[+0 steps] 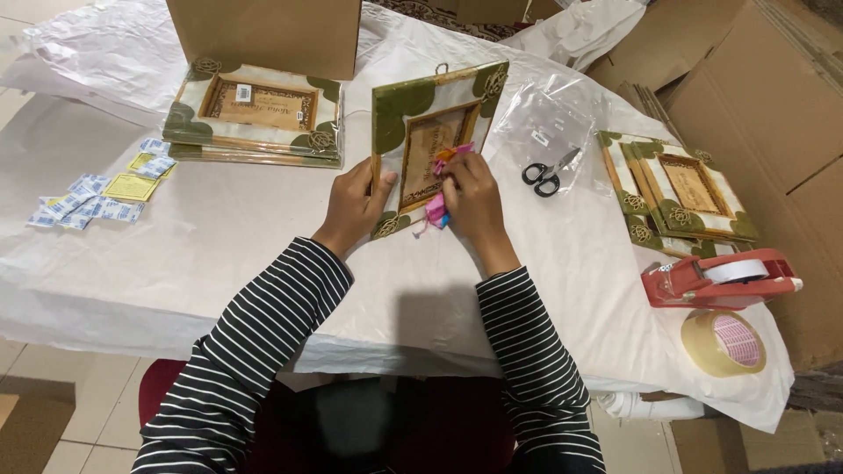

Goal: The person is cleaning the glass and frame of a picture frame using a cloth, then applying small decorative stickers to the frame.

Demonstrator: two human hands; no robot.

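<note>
Her left hand (356, 200) grips the lower edge of a green-cornered picture frame (430, 140) at the centre of the frame, while the right hand (470, 197) pinches a pink cloth (442, 189) against its front. Scissors (546, 173) lie just right, on the white-covered table (219, 237).

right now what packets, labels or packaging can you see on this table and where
Small sachets: left side of the table, loose cluster, blue and white.
Yellow slips: among the sachets, flat, rectangular.
White sticker: on the top frame of the left stack, small rectangle.
Clear plastic bag: right of the held frame, under black scissors, with a small white label.
Cardboard box: far edge, plain brown.
</note>
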